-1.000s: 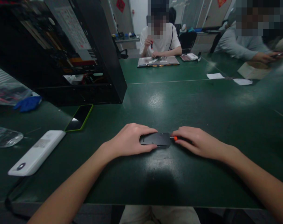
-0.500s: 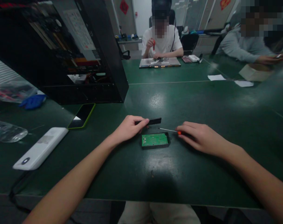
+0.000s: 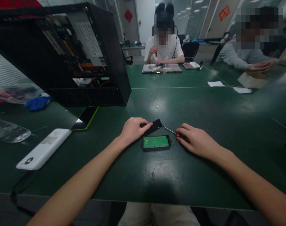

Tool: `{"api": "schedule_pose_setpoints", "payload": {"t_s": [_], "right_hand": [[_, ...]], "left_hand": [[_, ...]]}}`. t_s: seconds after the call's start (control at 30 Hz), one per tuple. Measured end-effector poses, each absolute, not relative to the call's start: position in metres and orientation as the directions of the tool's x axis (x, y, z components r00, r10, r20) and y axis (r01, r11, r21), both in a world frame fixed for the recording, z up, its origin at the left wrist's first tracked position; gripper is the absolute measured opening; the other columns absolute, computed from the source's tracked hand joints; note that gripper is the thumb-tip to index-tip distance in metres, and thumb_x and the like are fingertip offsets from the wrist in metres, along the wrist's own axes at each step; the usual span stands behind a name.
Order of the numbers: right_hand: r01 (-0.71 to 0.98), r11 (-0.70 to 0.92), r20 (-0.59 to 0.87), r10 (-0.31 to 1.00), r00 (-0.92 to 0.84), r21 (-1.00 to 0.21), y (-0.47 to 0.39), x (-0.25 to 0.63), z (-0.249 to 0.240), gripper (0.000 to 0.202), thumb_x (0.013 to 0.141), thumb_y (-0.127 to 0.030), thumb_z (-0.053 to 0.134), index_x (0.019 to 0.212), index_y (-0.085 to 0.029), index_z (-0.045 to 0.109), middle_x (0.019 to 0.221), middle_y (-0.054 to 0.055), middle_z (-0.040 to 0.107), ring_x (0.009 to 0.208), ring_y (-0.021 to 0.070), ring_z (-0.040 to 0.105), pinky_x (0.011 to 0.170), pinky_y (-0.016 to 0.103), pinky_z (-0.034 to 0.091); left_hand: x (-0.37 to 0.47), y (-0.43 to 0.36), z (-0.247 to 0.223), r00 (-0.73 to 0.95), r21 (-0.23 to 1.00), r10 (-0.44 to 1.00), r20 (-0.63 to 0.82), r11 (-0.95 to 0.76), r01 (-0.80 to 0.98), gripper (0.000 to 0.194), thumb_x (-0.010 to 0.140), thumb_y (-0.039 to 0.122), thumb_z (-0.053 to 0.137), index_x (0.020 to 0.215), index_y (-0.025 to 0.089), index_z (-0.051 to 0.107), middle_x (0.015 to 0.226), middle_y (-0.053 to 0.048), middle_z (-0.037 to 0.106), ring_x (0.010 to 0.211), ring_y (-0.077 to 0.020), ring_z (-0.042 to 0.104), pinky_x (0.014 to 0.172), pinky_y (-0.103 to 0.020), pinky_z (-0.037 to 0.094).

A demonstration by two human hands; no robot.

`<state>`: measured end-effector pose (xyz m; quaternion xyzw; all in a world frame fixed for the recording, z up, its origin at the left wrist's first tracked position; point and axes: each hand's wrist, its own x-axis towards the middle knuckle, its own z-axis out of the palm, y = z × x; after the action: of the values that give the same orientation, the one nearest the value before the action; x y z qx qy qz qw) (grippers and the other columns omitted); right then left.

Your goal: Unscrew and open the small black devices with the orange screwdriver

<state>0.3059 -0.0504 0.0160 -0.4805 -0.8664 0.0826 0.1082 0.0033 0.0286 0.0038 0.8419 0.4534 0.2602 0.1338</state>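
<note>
My left hand point(image 3: 135, 129) is closed on a flat black cover point(image 3: 155, 126), tilted with its broad face toward me. In my right hand point(image 3: 192, 138) is a screwdriver with a red and black handle point(image 3: 178, 135); its thin metal shaft point(image 3: 169, 129) points left. The shaft's tip meets the right edge of the cover, or lies very close to it. Just below both hands, a small black case point(image 3: 157, 149) lies on the table with a green circuit board point(image 3: 155, 142) inside it.
A black computer tower point(image 3: 120, 62) stands at the back left of the green table point(image 3: 192, 182). Near it lie a phone with a green edge point(image 3: 86, 117), a white power bank point(image 3: 45, 149) and a plastic bottle point(image 3: 11, 130). Across sits a person with a screwdriver point(image 3: 156, 52); another person sits right.
My left hand has turned the cover so its broad face shows. The screwdriver tip has come up against the cover's right edge. The camera view has tilted slightly upward.
</note>
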Motion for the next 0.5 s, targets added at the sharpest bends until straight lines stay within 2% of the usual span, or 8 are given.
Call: {"api": "schedule_pose_setpoints", "payload": {"t_s": [0.07,0.17,0.3,0.4,0.5], "right_hand": [[0.798,0.56,0.134,0.828,-0.544,-0.222,-0.051,0.305,0.016,0.03,0.107,-0.032,0.047,0.126,-0.017,0.066,0.121,0.014,0.065,0.098,0.0257,0.068,0.084,0.045,0.061],[0.73,0.641,0.228,0.767,-0.6,-0.238,-0.051,0.302,0.017,0.031,0.107,-0.034,0.051,0.131,-0.019,0.063,0.128,0.015,0.065,0.112,0.0297,0.065,0.095,0.051,0.058],[0.636,0.699,0.313,0.715,-0.624,-0.328,-0.054,0.295,0.015,0.051,0.104,-0.046,0.059,0.148,-0.019,0.052,0.141,0.017,0.062,0.129,0.0322,0.059,0.107,0.056,0.052],[0.622,0.712,0.312,0.702,-0.64,-0.325,-0.056,0.284,0.015,0.068,0.1,-0.056,0.063,0.152,-0.016,0.046,0.146,0.02,0.06,0.132,0.0348,0.057,0.108,0.058,0.05],[0.645,0.713,0.283,0.701,-0.655,-0.275,-0.058,0.272,0.016,0.075,0.098,-0.062,0.063,0.152,-0.013,0.045,0.145,0.022,0.06,0.128,0.0373,0.058,0.105,0.06,0.051]], "left_hand": [[0.003,0.03,0.002,0.48,0.419,0.814,0.328,-0.581,0.698,0.032,0.101,0.044,0.065,0.09,0.021,0.084,0.093,-0.006,0.081,0.081,-0.0208,0.073,0.073,-0.032,0.05],[0.001,0.032,0.0,0.501,0.402,0.802,0.326,-0.597,0.694,0.03,0.101,0.044,0.066,0.091,0.021,0.084,0.093,-0.006,0.08,0.082,-0.0205,0.072,0.072,-0.031,0.05],[0.001,0.032,0.0,0.511,0.401,0.804,0.304,-0.594,0.697,0.028,0.101,0.042,0.067,0.091,0.022,0.084,0.094,-0.006,0.08,0.08,-0.0196,0.071,0.069,-0.029,0.048],[0.002,0.032,0.001,0.506,0.382,0.808,0.301,-0.588,0.713,0.025,0.099,0.041,0.069,0.092,0.022,0.084,0.094,-0.006,0.08,0.082,-0.0206,0.072,0.07,-0.03,0.049],[0.002,0.032,0.002,0.493,0.363,0.808,0.322,-0.586,0.724,0.025,0.099,0.043,0.069,0.096,0.022,0.083,0.097,-0.005,0.081,0.085,-0.0224,0.073,0.075,-0.032,0.051]]}}
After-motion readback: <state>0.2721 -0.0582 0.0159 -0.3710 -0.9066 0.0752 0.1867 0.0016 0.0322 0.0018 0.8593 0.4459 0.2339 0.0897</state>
